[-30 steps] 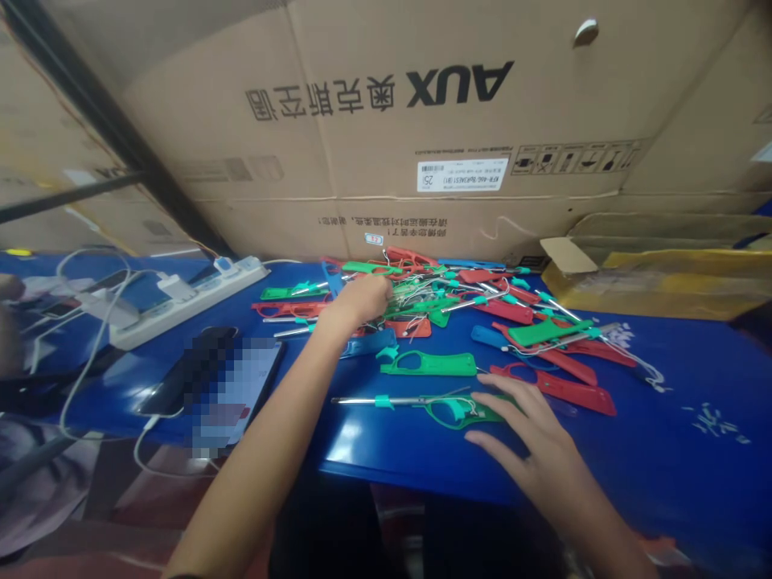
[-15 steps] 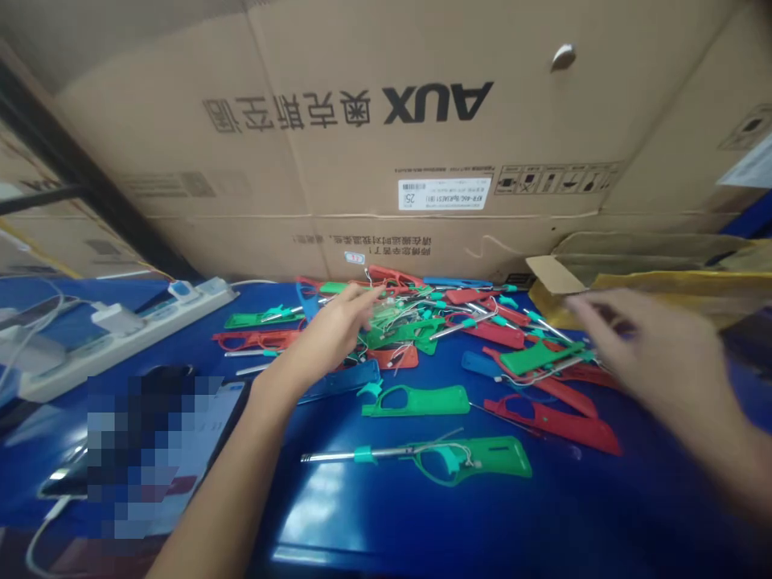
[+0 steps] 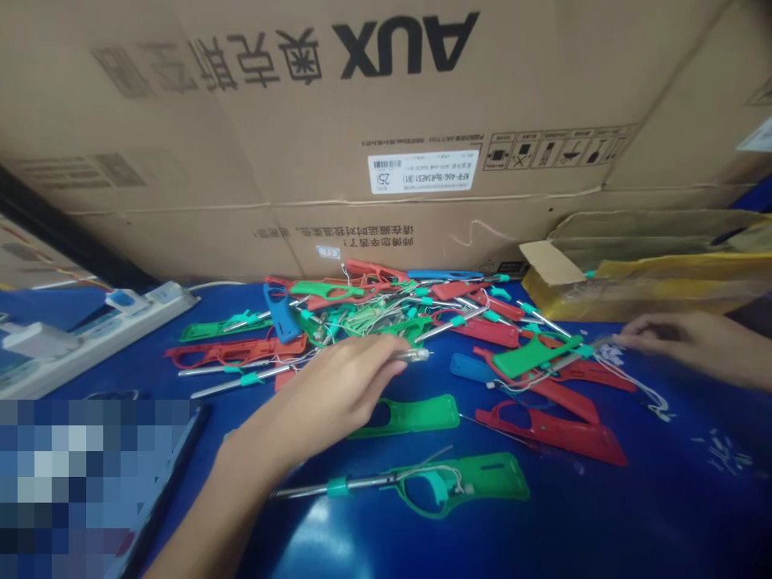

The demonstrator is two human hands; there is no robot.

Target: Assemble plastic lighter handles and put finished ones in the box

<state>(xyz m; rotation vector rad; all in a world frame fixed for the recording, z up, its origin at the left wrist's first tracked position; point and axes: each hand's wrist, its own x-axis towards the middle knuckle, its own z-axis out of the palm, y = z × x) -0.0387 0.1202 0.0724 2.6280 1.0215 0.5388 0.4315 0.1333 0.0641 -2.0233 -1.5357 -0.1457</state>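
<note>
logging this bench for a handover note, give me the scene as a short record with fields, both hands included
left hand: grip closed on a small, clear-looking piece with a white tip
right hand: right of the pile; whether it holds anything is unclear
pile: red, green and blue plastic handle shells, silver metal tubes among them
front: green plastic handle shell with silver metal tube
surface: glossy blue table
back right: brown cardboard box

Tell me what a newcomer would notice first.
The heap of red, green and blue plastic casings in the middle of the blue table would probably draw the eye first. Behind it stands cardboard with big upside-down AUX lettering. At the heap's near edge, the left hand holds a small part.
</note>
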